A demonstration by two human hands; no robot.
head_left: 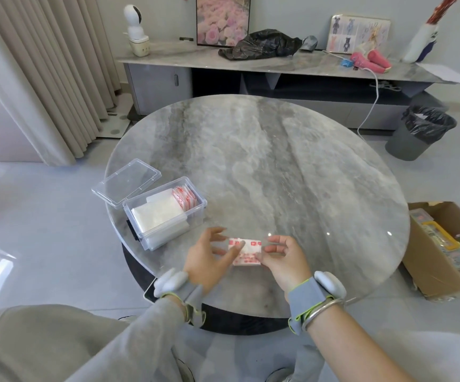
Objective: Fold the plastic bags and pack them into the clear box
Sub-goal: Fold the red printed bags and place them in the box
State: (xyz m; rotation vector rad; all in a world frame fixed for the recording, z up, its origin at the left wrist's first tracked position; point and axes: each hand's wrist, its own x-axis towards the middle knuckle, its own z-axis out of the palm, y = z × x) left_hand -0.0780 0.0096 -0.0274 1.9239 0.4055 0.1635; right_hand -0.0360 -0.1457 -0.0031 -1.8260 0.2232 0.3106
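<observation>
A small folded white plastic bag with red print [246, 250] lies on the round marble table [278, 166] near its front edge. My left hand [209, 257] touches the bag's left end with spread, mostly straight fingers. My right hand [281, 256] pinches the bag's right end between thumb and curled fingers. Left of the hands stands the clear box [165, 213], lidless, holding folded white bags and, at its far end, several red-printed ones standing on edge. Its clear lid [127, 183] lies just behind it.
A cardboard carton [441, 257] with small boxes sits on the floor at the right. A grey bin with a black liner [419, 130] stands beyond it. The sideboard behind the table carries a black bag [262, 44], a camera and pink tools.
</observation>
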